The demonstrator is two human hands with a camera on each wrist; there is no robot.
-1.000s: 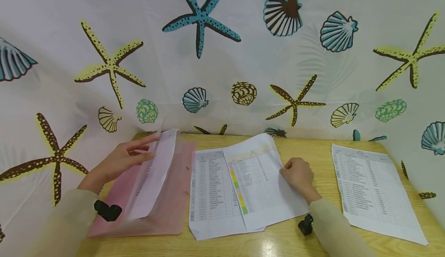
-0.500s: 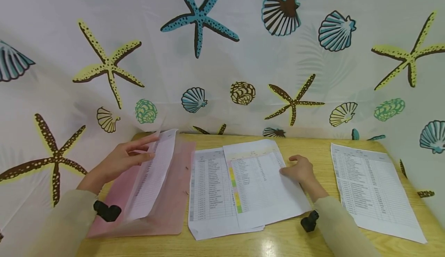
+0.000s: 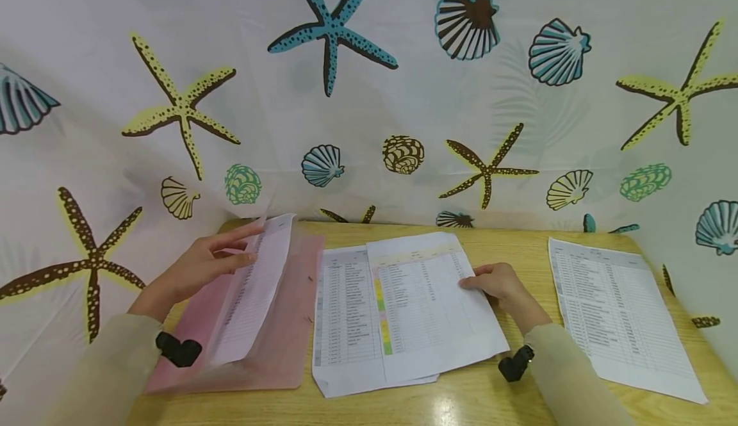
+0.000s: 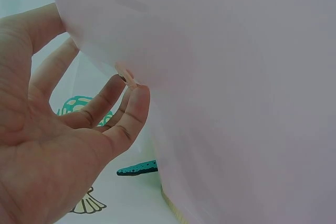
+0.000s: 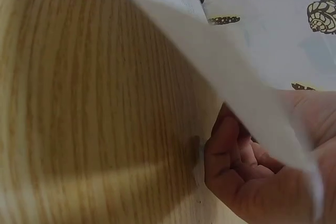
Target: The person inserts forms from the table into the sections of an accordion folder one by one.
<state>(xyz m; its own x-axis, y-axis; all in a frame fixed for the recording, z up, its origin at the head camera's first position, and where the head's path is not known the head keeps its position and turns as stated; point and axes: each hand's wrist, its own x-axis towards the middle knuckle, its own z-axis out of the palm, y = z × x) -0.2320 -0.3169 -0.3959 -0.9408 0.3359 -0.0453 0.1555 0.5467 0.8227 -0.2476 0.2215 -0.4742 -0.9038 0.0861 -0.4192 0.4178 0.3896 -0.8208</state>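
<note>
At the left lies a pink translucent folder (image 3: 291, 362), opened, with a printed sheet (image 3: 254, 304) standing tilted inside it. My left hand (image 3: 198, 269) holds up the folder's clear leaf beside that sheet; in the left wrist view, thumb and fingertips pinch the edge of the pinkish leaf (image 4: 226, 98). In the middle is a printed table sheet with a yellow, green and pink column (image 3: 441, 320), overlapping another printed sheet (image 3: 348, 304). My right hand (image 3: 500, 282) pinches its right edge, thumb on top and fingers curled beneath. That edge (image 5: 236, 85) is raised off the wood in the right wrist view.
One more printed sheet (image 3: 619, 314) lies flat on the wooden table (image 3: 490, 407) at the right. A white cloth (image 3: 369, 112) with starfish and shells hangs behind and around the table.
The coloured-column sheet has shifted left over the sheet under it, and its top has come down. My right hand loosened, then took the right edge again. The left hand keeps still.
</note>
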